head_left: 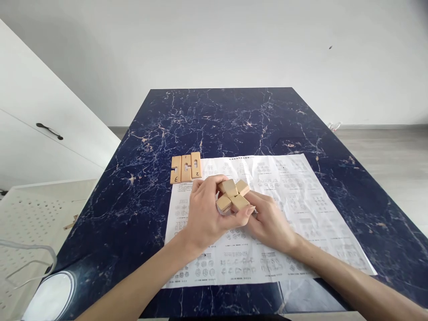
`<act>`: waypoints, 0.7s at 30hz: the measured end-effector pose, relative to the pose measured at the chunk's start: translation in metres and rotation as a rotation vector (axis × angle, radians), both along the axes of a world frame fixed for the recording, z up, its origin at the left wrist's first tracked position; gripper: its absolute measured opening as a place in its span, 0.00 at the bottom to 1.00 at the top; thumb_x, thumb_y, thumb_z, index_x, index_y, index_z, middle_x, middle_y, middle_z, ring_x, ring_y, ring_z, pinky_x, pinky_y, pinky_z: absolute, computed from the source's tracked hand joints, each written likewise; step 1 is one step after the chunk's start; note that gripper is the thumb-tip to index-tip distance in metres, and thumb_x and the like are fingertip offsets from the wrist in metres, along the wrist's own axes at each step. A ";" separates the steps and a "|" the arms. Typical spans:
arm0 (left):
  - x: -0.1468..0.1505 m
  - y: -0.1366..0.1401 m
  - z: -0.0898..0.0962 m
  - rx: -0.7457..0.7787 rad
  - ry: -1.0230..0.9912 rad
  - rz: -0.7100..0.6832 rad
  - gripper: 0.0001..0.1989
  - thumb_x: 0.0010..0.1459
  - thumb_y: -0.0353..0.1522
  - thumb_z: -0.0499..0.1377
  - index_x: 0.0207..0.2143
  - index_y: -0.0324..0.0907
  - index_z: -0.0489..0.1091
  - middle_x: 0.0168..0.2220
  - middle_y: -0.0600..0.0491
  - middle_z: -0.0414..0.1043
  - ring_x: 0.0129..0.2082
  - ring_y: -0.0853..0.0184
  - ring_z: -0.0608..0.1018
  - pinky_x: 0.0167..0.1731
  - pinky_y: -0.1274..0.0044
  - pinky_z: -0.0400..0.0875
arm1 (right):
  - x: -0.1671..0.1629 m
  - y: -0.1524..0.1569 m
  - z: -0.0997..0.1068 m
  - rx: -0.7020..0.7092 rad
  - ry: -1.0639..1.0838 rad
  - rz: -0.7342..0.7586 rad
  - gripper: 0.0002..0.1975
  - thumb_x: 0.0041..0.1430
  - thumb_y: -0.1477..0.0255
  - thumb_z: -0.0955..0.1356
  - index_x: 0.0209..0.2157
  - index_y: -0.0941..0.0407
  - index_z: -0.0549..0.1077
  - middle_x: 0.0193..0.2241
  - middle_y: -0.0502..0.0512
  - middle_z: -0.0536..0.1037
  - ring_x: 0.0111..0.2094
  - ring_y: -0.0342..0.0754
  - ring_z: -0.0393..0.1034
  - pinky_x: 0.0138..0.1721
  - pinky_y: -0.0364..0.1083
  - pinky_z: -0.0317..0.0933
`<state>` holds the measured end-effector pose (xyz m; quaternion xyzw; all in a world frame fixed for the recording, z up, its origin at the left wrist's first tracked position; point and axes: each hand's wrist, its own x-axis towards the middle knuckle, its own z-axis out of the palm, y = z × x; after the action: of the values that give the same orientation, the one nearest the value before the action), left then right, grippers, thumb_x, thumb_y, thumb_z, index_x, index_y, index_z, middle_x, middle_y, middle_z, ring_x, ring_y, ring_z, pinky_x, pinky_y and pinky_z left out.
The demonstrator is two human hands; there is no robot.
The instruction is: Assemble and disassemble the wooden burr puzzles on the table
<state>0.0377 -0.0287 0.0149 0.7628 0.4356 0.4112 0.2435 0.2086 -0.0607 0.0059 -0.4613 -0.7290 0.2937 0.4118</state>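
Between my two hands is a cluster of light wooden burr puzzle pieces (230,188), with several square block ends facing up. My left hand (209,209) is closed around its left and near side, thumb along the front. On the right, my right hand (267,218) grips the cluster from below; its fingertips are partly hidden. Three notched wooden pieces (186,167) with handwritten numbers lie side by side at the upper left corner of the paper. Beneath my hands lies a creased instruction sheet (301,214) printed with small diagrams.
The dark blue marble-patterned table (214,120) carries everything. A round white object (50,296) is at its lower left edge. To the left are a perforated white surface (33,209) with a cable and a white cabinet (43,111) with a dark handle.
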 end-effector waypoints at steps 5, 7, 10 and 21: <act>0.003 -0.003 -0.003 -0.021 -0.015 0.005 0.26 0.61 0.54 0.65 0.47 0.46 0.64 0.38 0.53 0.80 0.37 0.58 0.80 0.49 0.59 0.67 | 0.001 -0.002 -0.001 0.073 -0.064 -0.081 0.07 0.64 0.79 0.63 0.34 0.53 0.67 0.27 0.48 0.72 0.23 0.43 0.62 0.24 0.43 0.56; 0.004 -0.004 -0.003 -0.022 -0.019 0.024 0.27 0.59 0.54 0.67 0.47 0.46 0.63 0.38 0.53 0.80 0.38 0.58 0.80 0.50 0.58 0.68 | 0.000 -0.003 -0.003 0.120 -0.112 -0.148 0.07 0.65 0.79 0.63 0.34 0.53 0.67 0.26 0.48 0.71 0.23 0.44 0.61 0.24 0.44 0.55; 0.007 -0.006 -0.001 -0.029 -0.057 0.063 0.29 0.56 0.55 0.69 0.45 0.47 0.62 0.36 0.54 0.78 0.36 0.59 0.79 0.49 0.58 0.69 | 0.000 -0.003 -0.006 0.176 -0.141 -0.204 0.08 0.67 0.76 0.63 0.33 0.52 0.67 0.27 0.49 0.71 0.23 0.44 0.60 0.24 0.45 0.55; -0.005 0.002 -0.007 -0.086 -0.144 -0.212 0.30 0.55 0.52 0.68 0.51 0.48 0.62 0.38 0.52 0.77 0.38 0.58 0.78 0.44 0.61 0.74 | 0.036 0.012 0.008 -0.312 0.154 0.364 0.14 0.78 0.60 0.65 0.41 0.54 0.77 0.33 0.53 0.80 0.31 0.47 0.73 0.32 0.46 0.71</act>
<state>0.0322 -0.0264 0.0082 0.7619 0.3511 0.4178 0.3487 0.2444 -0.0488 0.0137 -0.3564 -0.7124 0.5062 0.3304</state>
